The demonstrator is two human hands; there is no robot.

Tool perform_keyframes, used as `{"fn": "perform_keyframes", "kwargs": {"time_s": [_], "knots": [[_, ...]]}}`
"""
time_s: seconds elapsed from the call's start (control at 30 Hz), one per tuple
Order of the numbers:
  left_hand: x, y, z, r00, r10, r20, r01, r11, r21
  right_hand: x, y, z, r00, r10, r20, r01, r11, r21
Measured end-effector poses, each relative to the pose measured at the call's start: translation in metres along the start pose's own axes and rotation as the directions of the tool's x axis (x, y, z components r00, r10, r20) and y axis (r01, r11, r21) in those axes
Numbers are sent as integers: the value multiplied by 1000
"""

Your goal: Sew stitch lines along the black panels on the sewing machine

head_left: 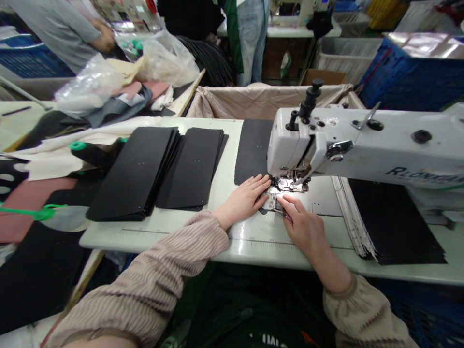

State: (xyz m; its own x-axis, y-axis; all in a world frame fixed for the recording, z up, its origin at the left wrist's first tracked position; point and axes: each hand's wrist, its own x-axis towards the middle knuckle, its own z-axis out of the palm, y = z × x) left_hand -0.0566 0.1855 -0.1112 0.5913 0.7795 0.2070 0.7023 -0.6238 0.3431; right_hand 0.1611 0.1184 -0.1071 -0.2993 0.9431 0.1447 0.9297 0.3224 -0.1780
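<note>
A white sewing machine (333, 145) stands on the pale table, its lit presser foot (291, 185) low over the metal needle plate. Just left of the foot, my left hand (248, 199) lies flat with its fingers stretched out, touching the near edge of a black panel (253, 150). That panel runs back behind the machine head. My right hand (304, 222) is in front of the foot, index finger pointing at the plate and the other fingers curled. A bit of something purple shows under those fingers; most of it is hidden.
Two stacks of black panels (134, 169) (194, 166) lie to the left. Another stack of black pieces with pale edges (395, 217) lies right. A black thread cone (90, 153) and fabric scraps cover the left table. A cloth-lined bin (224, 102) stands behind; other people are beyond.
</note>
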Motion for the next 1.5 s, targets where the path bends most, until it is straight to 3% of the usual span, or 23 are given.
{"fn": "perform_keyframes", "kwargs": {"time_s": [0.53,0.7,0.83,0.9,1.0,1.13,1.23,1.33,1.5], "knots": [[-1,1,2,999,-22,-24,22,1000,-15,0,-2,-1,999,32,29,-32,999,6],[3,6,-3,994,-93,-48,95,995,27,-1,-3,-5,999,38,4,-38,998,42],[-1,25,-11,944,-276,-179,297,949,106,-1,-5,-12,999,42,5,-42,996,78],[-18,40,-12,916,-314,-249,358,920,160,-7,-4,-18,1000,21,-5,-21,994,108],[-70,63,-9,912,-306,-273,365,910,198,-32,3,-30,998,-3,-61,16,976,217],[-157,83,-13,941,-332,-65,338,933,128,-87,23,-39,993,43,-114,12,894,448],[-192,90,-23,952,-298,77,296,955,32,-123,34,-37,975,201,-91,-117,820,560],[-186,96,-27,966,-213,144,218,976,-25,-142,40,-32,942,328,-77,-212,756,619],[-131,117,-12,989,-117,89,115,993,26,-153,46,-33,904,414,-105,-266,738,620]]}}
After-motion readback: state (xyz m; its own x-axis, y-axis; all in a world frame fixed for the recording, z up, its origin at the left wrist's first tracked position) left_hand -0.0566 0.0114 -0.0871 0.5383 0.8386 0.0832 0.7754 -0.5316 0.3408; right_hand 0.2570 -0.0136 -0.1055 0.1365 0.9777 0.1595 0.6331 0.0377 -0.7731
